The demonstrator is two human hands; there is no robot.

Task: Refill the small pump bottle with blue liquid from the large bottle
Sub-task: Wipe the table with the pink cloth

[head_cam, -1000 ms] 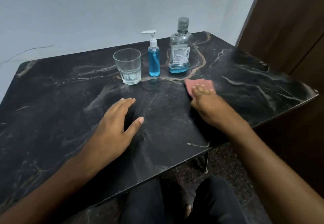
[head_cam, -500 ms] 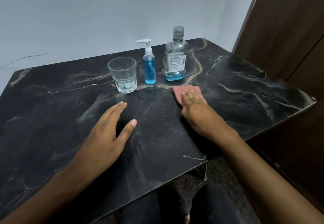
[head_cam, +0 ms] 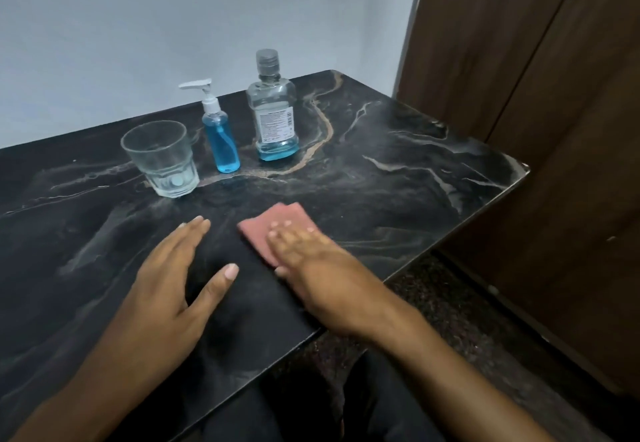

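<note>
The left hand (head_cam: 166, 279) lies flat on the dark marbled surface (head_cam: 398, 178), palm down, fingers spread loosely and thumb splayed out, holding nothing. The right hand (head_cam: 308, 261) lies beside it, open and flat, its fingers (head_cam: 280, 230) pressing down on a folded pink cloth (head_cam: 277, 223); this hand is motion-blurred.

Taking the cloth as the landmark: the small pump bottle (head_cam: 220, 133) stands upright beyond it and a little to the left, well apart from both hands. It is a slim clear bottle with a white pump head whose nozzle points left, and it is filled with blue liquid nearly to its shoulder. The large bottle (head_cam: 273, 112) stands upright straight beyond the cloth, just right of the pump bottle and not touching it. It is clear, with a grey screw cap on and a white label, and holds only a shallow layer of blue liquid at the bottom. A clear faceted glass (head_cam: 161, 159) stands farther left of the cloth, just beside the pump bottle.

Counted: two hands, two bottles, one glass, one cloth.
</note>
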